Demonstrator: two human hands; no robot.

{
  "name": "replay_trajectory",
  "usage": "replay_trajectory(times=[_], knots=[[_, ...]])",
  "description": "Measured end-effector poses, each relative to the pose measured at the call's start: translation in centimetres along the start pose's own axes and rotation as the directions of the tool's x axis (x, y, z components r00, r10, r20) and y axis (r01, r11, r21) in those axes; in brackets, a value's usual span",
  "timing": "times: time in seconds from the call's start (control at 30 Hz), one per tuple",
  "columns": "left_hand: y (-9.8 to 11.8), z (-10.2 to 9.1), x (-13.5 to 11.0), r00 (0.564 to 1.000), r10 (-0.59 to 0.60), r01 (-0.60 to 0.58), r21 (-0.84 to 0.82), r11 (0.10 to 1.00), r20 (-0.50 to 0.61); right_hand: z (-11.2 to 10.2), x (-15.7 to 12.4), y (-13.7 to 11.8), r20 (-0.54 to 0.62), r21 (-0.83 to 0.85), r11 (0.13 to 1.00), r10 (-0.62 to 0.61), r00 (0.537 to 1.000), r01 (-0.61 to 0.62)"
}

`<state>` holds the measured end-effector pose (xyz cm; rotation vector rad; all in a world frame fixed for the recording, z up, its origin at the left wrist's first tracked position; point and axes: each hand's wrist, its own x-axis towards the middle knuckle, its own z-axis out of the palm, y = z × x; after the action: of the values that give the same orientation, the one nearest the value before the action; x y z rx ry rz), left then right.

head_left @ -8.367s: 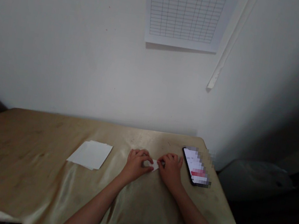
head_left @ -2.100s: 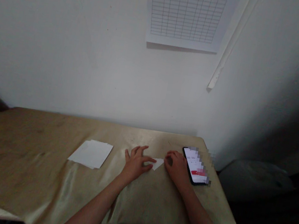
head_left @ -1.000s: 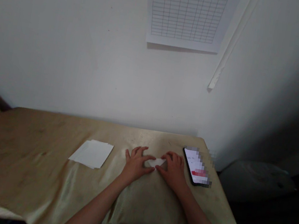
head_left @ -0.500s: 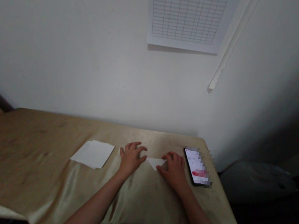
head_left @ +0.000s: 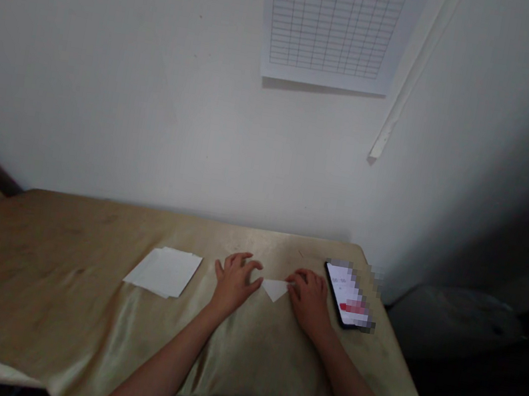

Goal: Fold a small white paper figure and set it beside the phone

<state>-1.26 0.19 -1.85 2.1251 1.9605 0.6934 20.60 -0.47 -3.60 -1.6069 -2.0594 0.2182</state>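
Observation:
A small white paper (head_left: 275,289), folded into a downward-pointing triangle, lies flat on the tan cloth-covered table (head_left: 72,314). My left hand (head_left: 233,280) rests palm down just left of it, fingers spread and curved, thumb tip at the paper's left corner. My right hand (head_left: 309,296) lies on the table just right of the paper, its fingertips touching the triangle's right corner. Neither hand grips the paper.
A small stack of white paper sheets (head_left: 162,271) lies left of my left hand. A phone (head_left: 347,295) with a lit screen sits right of my right hand near the table's right edge. A gridded chart (head_left: 331,23) hangs on the wall behind.
Both hands have drawn apart from over the paper, leaving the folded triangle fully exposed between them. My left hand slid left and my right hand slightly right.

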Motion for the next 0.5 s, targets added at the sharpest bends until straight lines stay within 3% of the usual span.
replay_trajectory(times=[0.5], knots=[[1.3,-0.5,-0.8,1.0,0.004,-0.004,0.04,0.999,0.005,-0.6,0.5,0.2,0.008,0.029,0.999,0.015,1.0,-0.016]])
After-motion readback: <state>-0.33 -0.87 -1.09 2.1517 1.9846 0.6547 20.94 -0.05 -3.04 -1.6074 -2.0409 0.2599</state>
